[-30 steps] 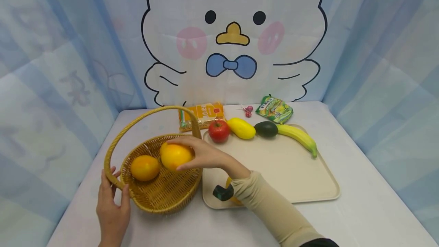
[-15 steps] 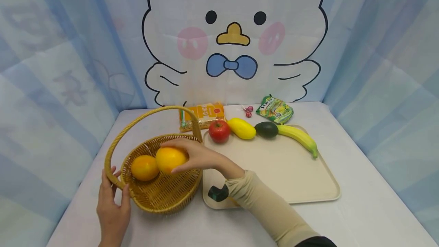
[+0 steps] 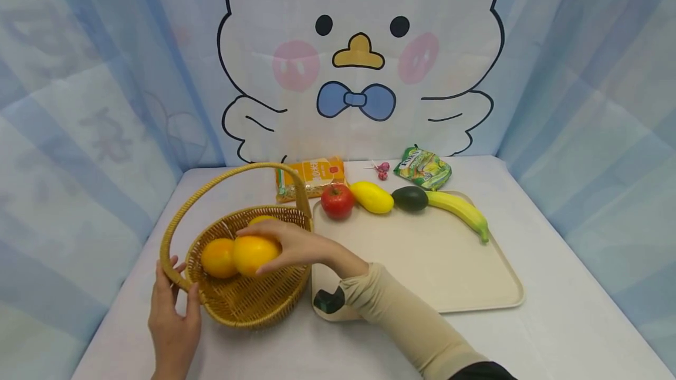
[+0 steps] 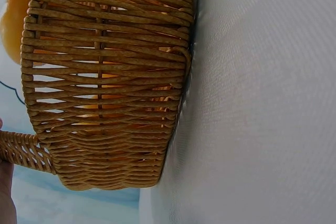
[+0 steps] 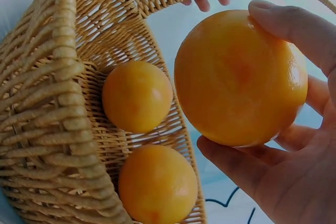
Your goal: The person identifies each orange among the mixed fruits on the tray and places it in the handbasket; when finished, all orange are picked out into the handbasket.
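Observation:
My right hand holds an orange over the basket, thumb on one side and fingers on the other. Beneath it, a second orange lies at the left inside the wicker basket. A third orange rests farther back, partly hidden by the right hand. The right wrist view shows both lying oranges apart from the held one. My left hand grips the foot of the basket's handle, its fingers behind and thumb in front.
Along the back of a cream tray lie a red apple, a yellow mango, a dark green avocado and a banana. Behind are an orange packet, pink lollipops and a green packet.
My right hand has moved left and slightly nearer to me with the orange, uncovering part of the orange behind it. The left hand and the basket stay put.

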`<move>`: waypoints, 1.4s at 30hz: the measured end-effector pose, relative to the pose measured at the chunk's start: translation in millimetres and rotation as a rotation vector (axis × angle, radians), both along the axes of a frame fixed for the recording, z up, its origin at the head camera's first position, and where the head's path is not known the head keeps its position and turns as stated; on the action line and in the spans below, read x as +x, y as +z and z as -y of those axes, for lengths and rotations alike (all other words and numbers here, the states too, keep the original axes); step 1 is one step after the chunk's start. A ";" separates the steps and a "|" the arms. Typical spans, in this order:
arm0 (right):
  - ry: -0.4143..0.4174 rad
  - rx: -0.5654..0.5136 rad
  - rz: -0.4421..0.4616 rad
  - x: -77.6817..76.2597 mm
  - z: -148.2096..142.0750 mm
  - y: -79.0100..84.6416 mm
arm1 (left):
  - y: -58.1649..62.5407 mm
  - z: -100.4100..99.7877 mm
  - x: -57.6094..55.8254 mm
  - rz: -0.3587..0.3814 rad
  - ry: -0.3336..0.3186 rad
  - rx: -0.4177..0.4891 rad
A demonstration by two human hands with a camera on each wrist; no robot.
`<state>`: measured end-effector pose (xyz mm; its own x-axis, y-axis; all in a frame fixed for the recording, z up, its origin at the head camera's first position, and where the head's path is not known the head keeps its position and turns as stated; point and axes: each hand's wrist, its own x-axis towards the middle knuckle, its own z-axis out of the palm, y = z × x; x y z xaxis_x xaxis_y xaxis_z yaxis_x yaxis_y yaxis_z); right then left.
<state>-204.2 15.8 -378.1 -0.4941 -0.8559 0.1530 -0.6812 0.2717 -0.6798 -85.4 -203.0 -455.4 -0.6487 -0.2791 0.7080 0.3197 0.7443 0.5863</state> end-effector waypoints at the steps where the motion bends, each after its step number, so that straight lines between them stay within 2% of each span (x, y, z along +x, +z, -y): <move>1: 0.004 0.008 0.000 0.3 1.0 -0.2 | -0.1 0.1 -0.2 0.001 0.001 0.002; 13: 0.057 0.099 -0.028 3.1 14.7 -5.3 | 3.0 -0.3 2.3 0.041 0.000 0.014; 21: 0.065 0.127 -0.017 2.9 19.7 -4.2 | 2.3 -0.3 0.3 -0.015 -0.019 0.001; 27: 0.076 0.163 -0.036 2.0 24.2 -4.7 | -0.5 0.7 -0.5 -0.024 -0.016 -0.004; 34: 0.080 0.188 -0.032 1.2 31.6 -6.7 | -1.2 3.0 2.3 0.027 -0.017 0.014; 42: 0.089 0.207 -0.039 -0.5 36.5 -5.8 | 0.1 2.2 1.1 -0.020 -0.038 0.013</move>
<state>-204.7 -20.7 -383.9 -0.4124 -0.9109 -0.0132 -0.7335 0.3407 -0.5881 -84.4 -205.2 -455.3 -0.6451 -0.2639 0.7171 0.3594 0.7234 0.5895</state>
